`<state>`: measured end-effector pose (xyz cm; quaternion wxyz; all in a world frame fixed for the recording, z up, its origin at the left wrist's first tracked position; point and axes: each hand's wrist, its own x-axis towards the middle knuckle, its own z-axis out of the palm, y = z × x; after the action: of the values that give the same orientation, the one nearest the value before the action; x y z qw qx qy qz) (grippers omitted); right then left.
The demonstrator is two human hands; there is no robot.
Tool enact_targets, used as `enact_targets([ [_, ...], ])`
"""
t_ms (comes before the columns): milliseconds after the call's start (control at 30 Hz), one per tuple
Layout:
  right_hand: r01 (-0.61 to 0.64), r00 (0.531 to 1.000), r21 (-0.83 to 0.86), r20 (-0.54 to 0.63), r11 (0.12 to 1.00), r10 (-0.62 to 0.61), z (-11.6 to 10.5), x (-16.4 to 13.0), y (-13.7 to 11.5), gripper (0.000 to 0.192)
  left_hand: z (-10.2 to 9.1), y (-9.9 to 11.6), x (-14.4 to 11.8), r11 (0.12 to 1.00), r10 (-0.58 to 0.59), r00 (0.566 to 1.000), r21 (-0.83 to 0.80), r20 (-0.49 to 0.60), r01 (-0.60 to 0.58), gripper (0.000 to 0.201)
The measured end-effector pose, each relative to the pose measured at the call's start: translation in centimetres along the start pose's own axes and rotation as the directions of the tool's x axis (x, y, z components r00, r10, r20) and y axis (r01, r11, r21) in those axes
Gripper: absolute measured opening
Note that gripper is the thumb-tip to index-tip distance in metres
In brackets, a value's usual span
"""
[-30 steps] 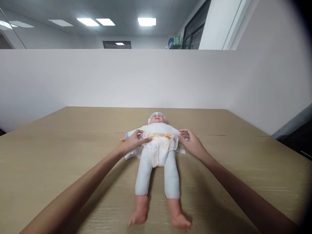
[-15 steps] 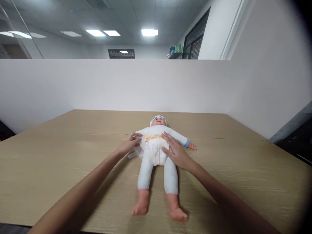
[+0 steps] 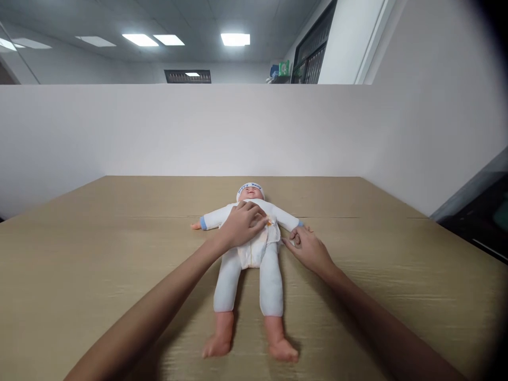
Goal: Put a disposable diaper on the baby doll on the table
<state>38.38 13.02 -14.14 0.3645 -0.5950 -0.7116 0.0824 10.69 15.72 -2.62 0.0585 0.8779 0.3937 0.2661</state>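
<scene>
A baby doll (image 3: 271,286) in a white suit with blue cuffs and a lettered headband lies on its back, feet toward me. Around its hips is a white diaper (image 3: 251,256) with an orange and yellow print at the waist. My left hand (image 3: 243,225) rests across the diaper's front on the belly, thumb apart from the fingers, covering much of the print. Beside the doll's hip on the right, my right hand (image 3: 311,250) has its fingers curled in a pinch at the diaper's side tab (image 3: 282,241). The fingertips partly hide that tab.
The doll lies on a wide tan table (image 3: 119,264) with a seam running across it. A white partition (image 3: 222,129) rises behind the table's far edge. A dark object (image 3: 484,211) stands beyond the right edge.
My left hand has moved right, from the doll's left-side hip onto the diaper's front. My right hand has left the front and now pinches at the right-side tab. The view has shifted slightly.
</scene>
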Motion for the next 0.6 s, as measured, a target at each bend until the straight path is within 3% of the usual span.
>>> enact_targets([
  [167, -0.095, 0.994, -0.012, 0.046, 0.995, 0.095, 0.2, 0.0, 0.1, 0.031, 2.3, 0.9, 1.8, 0.98, -0.042, 0.999, 0.198, 0.03, 0.035, 0.048],
  [367, -0.171, 0.973, 0.163, 0.183, 0.972, 0.14, -1.3, 1.6, 0.1, 0.047, 2.6, 0.9, 1.2, 0.971, -0.052, 0.999, 0.233, 0.006, 0.049, 0.053],
  [500, -0.157, 0.964, 0.324, 0.257, 0.933, 0.073, -2.4, 4.6, -2.1, 0.052, 2.6, 1.1, 1.1, 0.969, -0.056, 0.998, 0.244, 0.023, 0.049, 0.056],
  [600, -0.132, 0.962, 0.362, 0.273, 0.923, 0.031, -1.5, 7.0, -5.0, 0.047, 2.4, 1.2, 1.2, 0.968, -0.09, 0.995, 0.239, 0.043, 0.077, 0.059],
])
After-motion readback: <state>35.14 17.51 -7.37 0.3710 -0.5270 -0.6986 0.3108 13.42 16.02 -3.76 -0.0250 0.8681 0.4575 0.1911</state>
